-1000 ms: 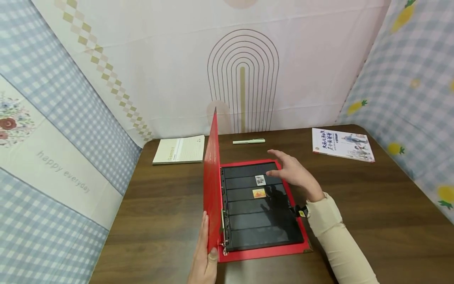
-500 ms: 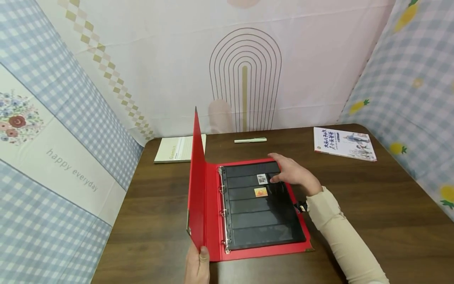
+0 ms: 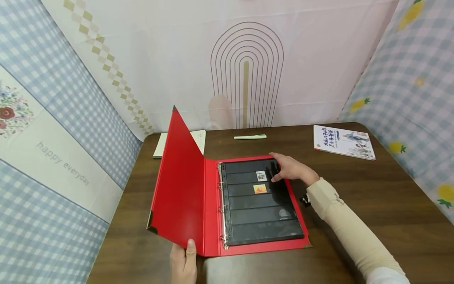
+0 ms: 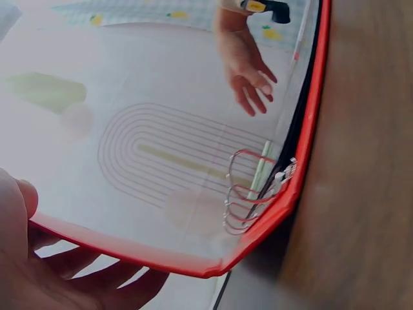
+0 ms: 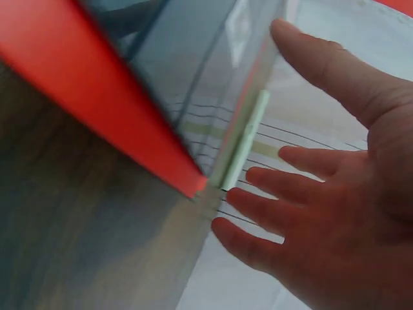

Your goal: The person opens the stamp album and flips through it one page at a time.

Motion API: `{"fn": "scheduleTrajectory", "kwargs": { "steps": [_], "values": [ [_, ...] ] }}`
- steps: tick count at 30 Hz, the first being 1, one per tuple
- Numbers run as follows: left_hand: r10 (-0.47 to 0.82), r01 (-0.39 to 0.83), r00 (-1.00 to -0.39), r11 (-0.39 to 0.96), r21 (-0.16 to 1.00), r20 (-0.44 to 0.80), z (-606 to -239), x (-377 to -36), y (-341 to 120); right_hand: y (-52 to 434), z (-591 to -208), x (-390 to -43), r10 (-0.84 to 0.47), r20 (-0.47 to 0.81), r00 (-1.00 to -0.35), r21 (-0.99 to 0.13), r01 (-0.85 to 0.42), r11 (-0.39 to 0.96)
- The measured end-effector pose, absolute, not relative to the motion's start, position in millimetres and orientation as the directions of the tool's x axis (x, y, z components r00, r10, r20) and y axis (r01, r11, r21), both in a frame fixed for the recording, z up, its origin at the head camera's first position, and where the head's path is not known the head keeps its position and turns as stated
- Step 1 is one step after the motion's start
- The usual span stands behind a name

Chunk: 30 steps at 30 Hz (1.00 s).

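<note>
Looking down from the head view, a red binder (image 3: 198,205) lies open on a brown table (image 3: 372,197), its back board flat and its front cover (image 3: 179,185) raised at a slant to the left. The left hand (image 3: 183,263) grips the cover's near edge, thumb on the inner face. The right hand (image 3: 292,169) rests with straight, relaxed fingers on the far right corner of the black page (image 3: 262,205) — holding nothing. Two stamps (image 3: 260,182) sit in the page's upper strips, just left of that hand. Metal rings (image 3: 222,209) run down the spine. Beyond the binder lie a pale notebook (image 3: 196,138), partly hidden by the cover, a green pen (image 3: 250,137) and a booklet (image 3: 343,142) at the far right.

Left wrist view: the left hand (image 4: 58,271) sits low at the left, fingers curled under the cover's red edge (image 4: 161,255) and thumb above it; the rings (image 4: 245,194) show near the corner, and the right hand (image 4: 248,64) appears far off, fingers loosely spread.

Right wrist view: the right hand (image 5: 335,194) fills the right side, fingers straight and apart, beside the binder's red corner (image 5: 129,129) — the pen (image 5: 245,139) shows just past it.
</note>
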<state>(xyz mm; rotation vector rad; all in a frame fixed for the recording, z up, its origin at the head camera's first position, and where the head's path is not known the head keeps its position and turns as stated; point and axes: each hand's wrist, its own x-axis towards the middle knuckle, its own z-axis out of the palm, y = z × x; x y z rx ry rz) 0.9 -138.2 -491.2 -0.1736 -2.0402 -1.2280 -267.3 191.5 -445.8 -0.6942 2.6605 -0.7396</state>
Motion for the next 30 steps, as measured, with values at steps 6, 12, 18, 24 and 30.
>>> {"fn": "scheduleTrajectory", "kwargs": {
  "steps": [6,12,18,24,30],
  "values": [
    [-0.293,0.447,-0.732,0.475,0.758,0.615,-477,0,-142,192,-457,-273,-0.534,-0.175,-0.827,-0.526,-0.381,0.761],
    [-0.359,0.387,-0.765,0.407,0.827,0.535,-465,0,-143,191,-462,-276,-0.544,-0.216,-0.811,-0.493,-0.391,0.777],
    [-0.424,0.345,-0.773,0.342,0.874,0.471,-460,2,-148,188,-463,-280,-0.536,-0.253,-0.805,-0.481,-0.376,0.792],
    [-0.518,0.326,-0.737,0.291,0.9,0.434,-457,2,-154,187,-462,-279,-0.521,-0.26,-0.813,-0.456,-0.372,0.808],
    [-0.617,0.246,-0.695,0.28,0.928,0.371,-453,1,-159,185,-458,-279,-0.508,-0.279,-0.815,-0.419,-0.373,0.828]
  ]
}}
